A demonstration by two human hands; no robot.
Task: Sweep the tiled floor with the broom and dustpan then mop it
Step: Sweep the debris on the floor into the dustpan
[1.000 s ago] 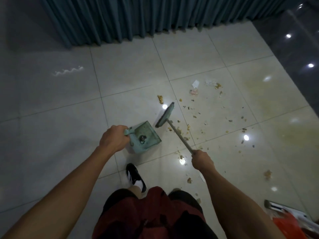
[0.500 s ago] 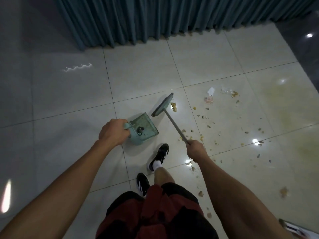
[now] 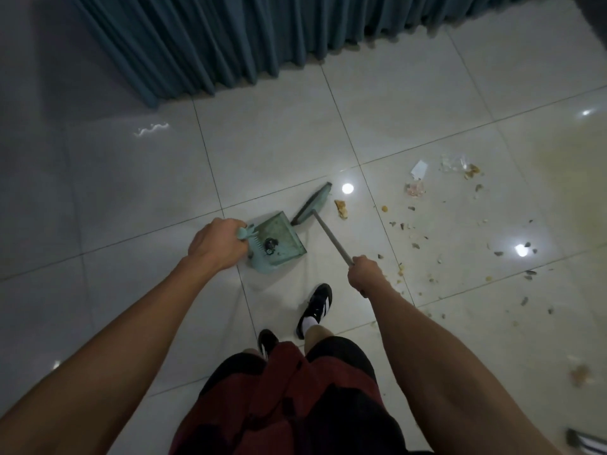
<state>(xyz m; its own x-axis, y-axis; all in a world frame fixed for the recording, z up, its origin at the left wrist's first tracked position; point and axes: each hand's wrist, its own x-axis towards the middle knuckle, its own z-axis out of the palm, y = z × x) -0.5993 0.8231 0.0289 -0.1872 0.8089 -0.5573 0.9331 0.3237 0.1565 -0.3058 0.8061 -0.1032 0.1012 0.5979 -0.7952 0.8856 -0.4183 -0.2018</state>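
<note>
My left hand (image 3: 215,243) grips the handle of a pale green dustpan (image 3: 279,239), which holds a small dark clump. My right hand (image 3: 364,272) grips the grey handle of a broom (image 3: 330,238); its green head (image 3: 312,203) sits just beyond the pan's open side. Crumbs and scraps of litter (image 3: 417,231) lie scattered over the glossy tiled floor (image 3: 279,139) to the right of the broom. A larger tan scrap (image 3: 341,208) lies just right of the broom head. No mop is in view.
A teal curtain (image 3: 246,37) hangs to the floor along the far side. My feet in black shoes (image 3: 313,310) stand just behind the dustpan. Paper and plastic bits (image 3: 420,170) lie further right. A striped object (image 3: 588,443) shows at the bottom right corner.
The view has shifted left, so the litter now lies further right. The broom head has moved left off the crumbs to the pan's mouth. My right foot has stepped forward.
</note>
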